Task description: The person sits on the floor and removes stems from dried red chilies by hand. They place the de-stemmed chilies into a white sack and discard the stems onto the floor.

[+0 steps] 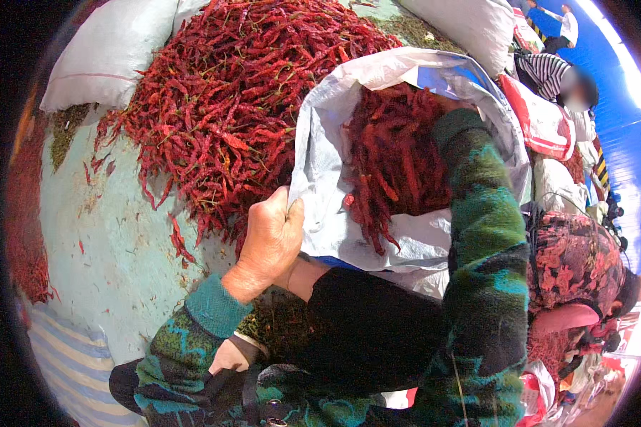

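Observation:
My left hand (271, 243) is closed on the rim of a white woven sack (320, 128), at the sack's near left edge. Dried red chillies (395, 155) lie inside the open sack, some trailing down over its inner wall. My right arm, in a green and black patterned sleeve (483, 213), reaches into the sack's right side; the right hand itself is hidden inside. Left of the sack spreads a large pile of dried red chillies (229, 101) with green stems, touching the sack's outside.
Full white sacks (107, 53) stand behind the pile at the upper left and upper right (464, 32). A striped cloth or sack (75, 368) lies lower left. Loose chillies (177, 243) dot the pale floor (107, 224). Other people sit at the right, one in a striped top (544, 73).

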Available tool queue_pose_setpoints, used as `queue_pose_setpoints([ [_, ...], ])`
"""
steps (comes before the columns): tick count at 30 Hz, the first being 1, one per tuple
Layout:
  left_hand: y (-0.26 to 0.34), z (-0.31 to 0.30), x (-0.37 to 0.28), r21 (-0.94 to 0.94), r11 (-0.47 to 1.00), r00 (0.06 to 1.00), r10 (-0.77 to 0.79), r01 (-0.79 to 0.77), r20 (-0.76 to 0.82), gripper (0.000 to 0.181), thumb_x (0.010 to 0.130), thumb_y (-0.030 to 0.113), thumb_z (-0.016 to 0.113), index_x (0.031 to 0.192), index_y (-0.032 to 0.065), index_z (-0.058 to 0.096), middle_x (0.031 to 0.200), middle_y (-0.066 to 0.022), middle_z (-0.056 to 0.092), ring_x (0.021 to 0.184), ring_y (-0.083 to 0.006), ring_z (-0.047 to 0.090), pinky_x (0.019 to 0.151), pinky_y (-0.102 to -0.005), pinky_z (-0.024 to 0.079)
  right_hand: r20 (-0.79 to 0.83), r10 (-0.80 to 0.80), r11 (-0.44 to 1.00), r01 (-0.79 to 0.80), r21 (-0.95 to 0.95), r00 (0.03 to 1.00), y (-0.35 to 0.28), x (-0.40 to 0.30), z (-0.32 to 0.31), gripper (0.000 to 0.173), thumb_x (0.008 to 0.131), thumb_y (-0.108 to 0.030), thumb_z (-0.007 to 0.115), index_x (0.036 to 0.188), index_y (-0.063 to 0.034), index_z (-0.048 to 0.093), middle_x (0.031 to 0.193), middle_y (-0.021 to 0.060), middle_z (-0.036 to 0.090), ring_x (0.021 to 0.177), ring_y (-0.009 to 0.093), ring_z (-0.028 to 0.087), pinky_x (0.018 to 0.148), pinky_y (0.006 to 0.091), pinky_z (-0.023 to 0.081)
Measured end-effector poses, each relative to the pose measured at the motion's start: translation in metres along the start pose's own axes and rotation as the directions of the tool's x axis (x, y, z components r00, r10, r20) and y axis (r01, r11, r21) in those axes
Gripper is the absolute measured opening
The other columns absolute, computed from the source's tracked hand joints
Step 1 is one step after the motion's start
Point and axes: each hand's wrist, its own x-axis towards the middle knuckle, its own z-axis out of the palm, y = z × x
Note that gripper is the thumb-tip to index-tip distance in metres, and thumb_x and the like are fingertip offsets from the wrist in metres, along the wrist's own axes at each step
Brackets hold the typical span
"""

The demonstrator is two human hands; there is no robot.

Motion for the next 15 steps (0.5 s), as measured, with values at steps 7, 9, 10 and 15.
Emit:
queue_pose_setpoints([
  [7, -0.001, 0.016, 0.001, -0.106, 0.994, 0.999, 0.016, -0.021, -0.041, 0.016, 0.085, 0.012, 0.051, 0.080, -0.0031, 0.049, 0.066, -0.0251, 0.054, 0.066, -0.0421, 0.056, 0.054, -0.0429, 0.042, 0.079, -0.057, 0.982, 0.042, 0.182, 0.995, 0.019, -0.027, -0.004, 0.046, 0.082, -0.036, 0.048, 0.120, -0.0101, 0.048, 0.111, 0.0157, 0.054, 0.105, 0.038, 0.047, 0.093, 0.0619, 0.026],
  [9, -0.004, 0.008, -0.001, -0.026, 0.999, 0.999, -0.030, 0.029, -0.040, 0.016, 0.085, 0.013, 0.051, 0.083, -0.0029, 0.050, 0.070, -0.0254, 0.056, 0.069, -0.0429, 0.056, 0.057, -0.0434, 0.043, 0.039, 0.025, 0.977, -0.033, 0.213, 0.999, -0.012, -0.056, -0.008, 0.048, 0.080, -0.036, 0.050, 0.120, -0.0104, 0.049, 0.112, 0.0182, 0.052, 0.106, 0.039, 0.045, 0.093, 0.0622, 0.024],
  [10, -0.002, 0.011, -0.001, -0.013, 0.999, 0.999, -0.044, 0.043, -0.027, 0.017, 0.086, 0.014, 0.051, 0.085, -0.0028, 0.050, 0.071, -0.0256, 0.056, 0.071, -0.0432, 0.056, 0.058, -0.0437, 0.043, 0.031, 0.132, 0.977, -0.135, 0.167, 0.991, -0.015, -0.073, -0.020, 0.049, 0.078, -0.038, 0.052, 0.120, -0.0117, 0.049, 0.113, 0.0204, 0.050, 0.107, 0.040, 0.043, 0.093, 0.0623, 0.024],
  [15, 0.020, 0.022, 0.007, -0.206, 0.978, 1.000, 0.003, -0.009, -0.028, 0.018, 0.088, 0.016, 0.049, 0.087, -0.0015, 0.051, 0.074, -0.0225, 0.058, 0.072, -0.0385, 0.057, 0.061, -0.0405, 0.044, -0.142, -0.008, 0.997, 0.019, 0.076, 0.990, -0.089, -0.130, -0.080, 0.050, 0.072, -0.037, 0.061, 0.118, -0.0184, 0.053, 0.133, 0.0235, 0.031, 0.121, 0.042, 0.030, 0.097, 0.0635, 0.018],
])
